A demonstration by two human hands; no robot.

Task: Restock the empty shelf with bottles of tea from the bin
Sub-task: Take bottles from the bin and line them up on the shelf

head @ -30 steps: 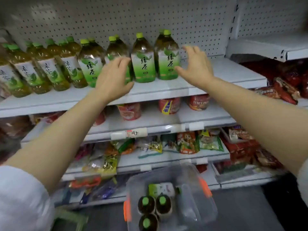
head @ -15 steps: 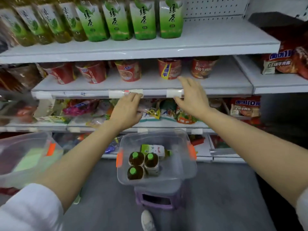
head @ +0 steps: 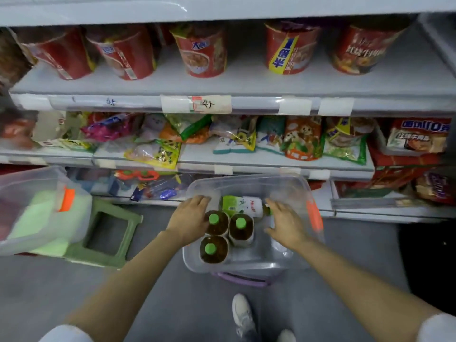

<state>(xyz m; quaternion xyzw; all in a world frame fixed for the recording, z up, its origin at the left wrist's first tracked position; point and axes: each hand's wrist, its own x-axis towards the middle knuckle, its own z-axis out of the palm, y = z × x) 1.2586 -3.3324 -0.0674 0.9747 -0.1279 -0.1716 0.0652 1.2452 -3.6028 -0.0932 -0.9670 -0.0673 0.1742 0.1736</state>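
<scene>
In the clear bin (head: 291, 186) on a purple stool (head: 243, 280): three upright green-capped tea bottles (head: 217, 224), a fourth bottle (head: 243, 206) lying flat, label unreadable. Left hand (head: 188, 219) touches the back-left bottle, fingers loosely spread, not gripping. Right hand (head: 286, 224) hovers open inside the bin. Shelf tags (head: 208, 104) read "4".

A shop aisle: at twelve o'clock, tiered white shelves (head: 246, 85) with handwritten price tags (head: 197, 104) carry rows of instant noodle cups (head: 201, 51), and below them lie bagged snacks (head: 302, 138).
</scene>
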